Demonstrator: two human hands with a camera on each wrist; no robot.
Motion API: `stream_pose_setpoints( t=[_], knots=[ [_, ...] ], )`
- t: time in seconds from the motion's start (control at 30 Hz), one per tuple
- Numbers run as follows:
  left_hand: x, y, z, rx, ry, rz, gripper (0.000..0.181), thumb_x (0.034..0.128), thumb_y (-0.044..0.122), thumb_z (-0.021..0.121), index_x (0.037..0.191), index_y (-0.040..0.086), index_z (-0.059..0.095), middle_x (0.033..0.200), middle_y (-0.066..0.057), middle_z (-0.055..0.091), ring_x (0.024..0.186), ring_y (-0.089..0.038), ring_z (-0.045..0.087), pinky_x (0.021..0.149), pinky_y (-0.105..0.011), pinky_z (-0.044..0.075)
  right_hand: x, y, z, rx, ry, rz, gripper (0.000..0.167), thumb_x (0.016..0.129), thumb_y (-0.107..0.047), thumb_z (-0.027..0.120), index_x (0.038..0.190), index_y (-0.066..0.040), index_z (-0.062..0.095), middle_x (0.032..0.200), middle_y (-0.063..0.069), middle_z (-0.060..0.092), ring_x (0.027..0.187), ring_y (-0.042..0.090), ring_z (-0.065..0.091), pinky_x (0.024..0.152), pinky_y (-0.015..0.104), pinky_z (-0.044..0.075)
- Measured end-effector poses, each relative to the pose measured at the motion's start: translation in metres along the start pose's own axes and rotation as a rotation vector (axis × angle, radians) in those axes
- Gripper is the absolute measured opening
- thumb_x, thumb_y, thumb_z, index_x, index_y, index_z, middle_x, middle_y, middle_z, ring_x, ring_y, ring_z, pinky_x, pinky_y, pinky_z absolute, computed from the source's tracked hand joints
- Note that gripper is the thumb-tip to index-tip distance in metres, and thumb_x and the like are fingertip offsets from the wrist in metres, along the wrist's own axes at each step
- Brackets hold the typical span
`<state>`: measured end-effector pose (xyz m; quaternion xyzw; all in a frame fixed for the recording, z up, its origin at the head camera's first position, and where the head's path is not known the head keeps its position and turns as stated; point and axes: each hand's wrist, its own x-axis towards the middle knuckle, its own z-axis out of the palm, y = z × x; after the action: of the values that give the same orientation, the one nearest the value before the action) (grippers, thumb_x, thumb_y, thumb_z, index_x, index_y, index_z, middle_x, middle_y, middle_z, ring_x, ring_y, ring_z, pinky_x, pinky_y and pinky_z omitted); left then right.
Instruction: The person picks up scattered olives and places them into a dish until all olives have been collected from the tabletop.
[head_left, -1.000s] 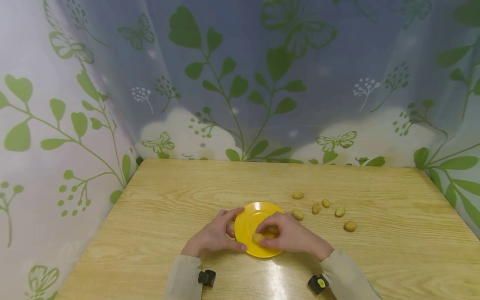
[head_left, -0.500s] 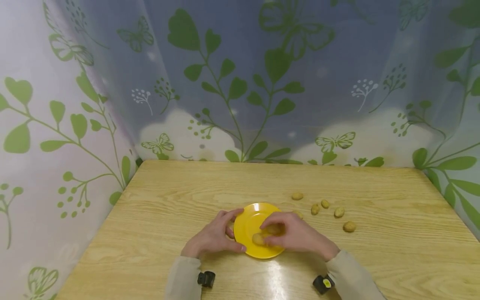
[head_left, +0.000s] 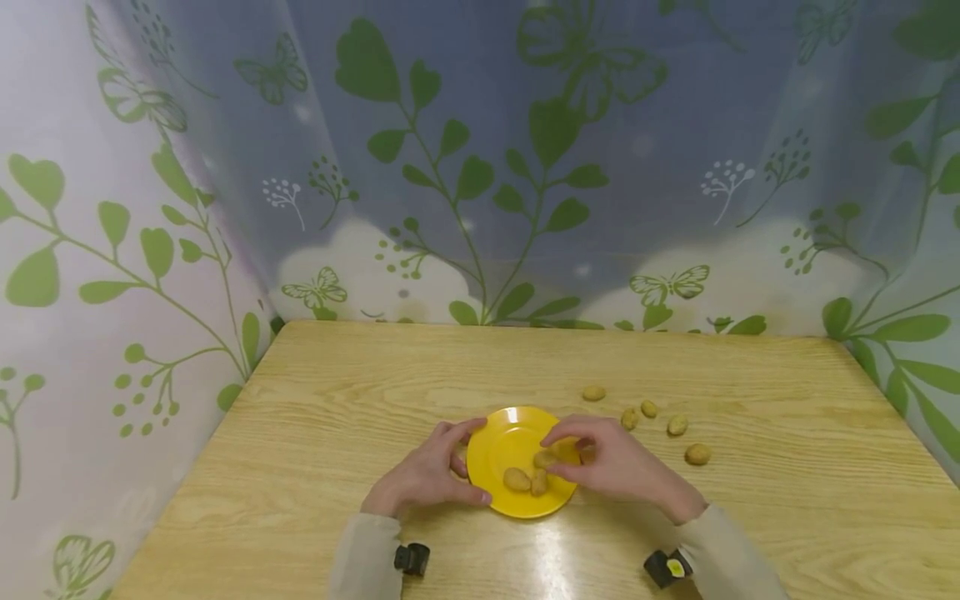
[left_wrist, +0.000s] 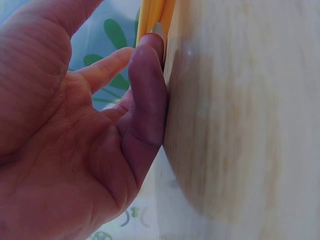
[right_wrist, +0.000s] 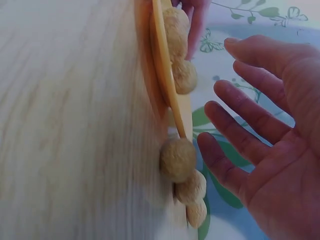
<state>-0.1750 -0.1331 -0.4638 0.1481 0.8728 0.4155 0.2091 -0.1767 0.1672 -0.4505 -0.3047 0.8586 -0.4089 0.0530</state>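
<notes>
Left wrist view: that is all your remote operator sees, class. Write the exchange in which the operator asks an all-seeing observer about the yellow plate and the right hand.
Operator: What lies on the yellow plate?
Observer: The head view shows at least three small tan lumps there.
Operator: And the right hand, is it holding anything?
Observer: No; the right wrist view shows its fingers apart, with nothing between them.

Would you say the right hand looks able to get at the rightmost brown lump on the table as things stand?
Probably yes: the right hand appears to hold nothing, and only bare table shows between it and the rightmost brown lump.
</notes>
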Motion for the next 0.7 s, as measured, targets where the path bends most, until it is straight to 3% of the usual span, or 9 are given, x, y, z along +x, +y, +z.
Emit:
stream_pose_setpoints(
  t=[0.33,0.7],
  knots=[
    [0.000,-0.001,0.001,-0.025,0.002,-0.009,0.102,0.0726,0.031,0.094,0.158,0.027,0.038,0.139,-0.008,0.045,0.095,-0.016,0.058,0.084,-0.032,0.048,-0.014,0.003,-0.014,-0.031,0.047,0.038,0.024,0.091,-0.024,0.078,0.114,-0.016,0.075,0.118,-0.002,0.073,0.108,0.027,0.069,0.091,0.042,0.057],
    [0.000,0.001,0.000,-0.023,0.001,-0.014,0.101,0.0730,0.031,0.094,0.157,0.027,0.039,0.139,-0.008,0.045,0.094,-0.015,0.058,0.083,-0.031,0.048,-0.028,0.009,-0.026,-0.014,0.079,0.067,0.024,0.091,-0.022,0.079,0.113,-0.015,0.075,0.118,0.001,0.074,0.107,0.028,0.069,0.085,0.035,0.058]
  ],
)
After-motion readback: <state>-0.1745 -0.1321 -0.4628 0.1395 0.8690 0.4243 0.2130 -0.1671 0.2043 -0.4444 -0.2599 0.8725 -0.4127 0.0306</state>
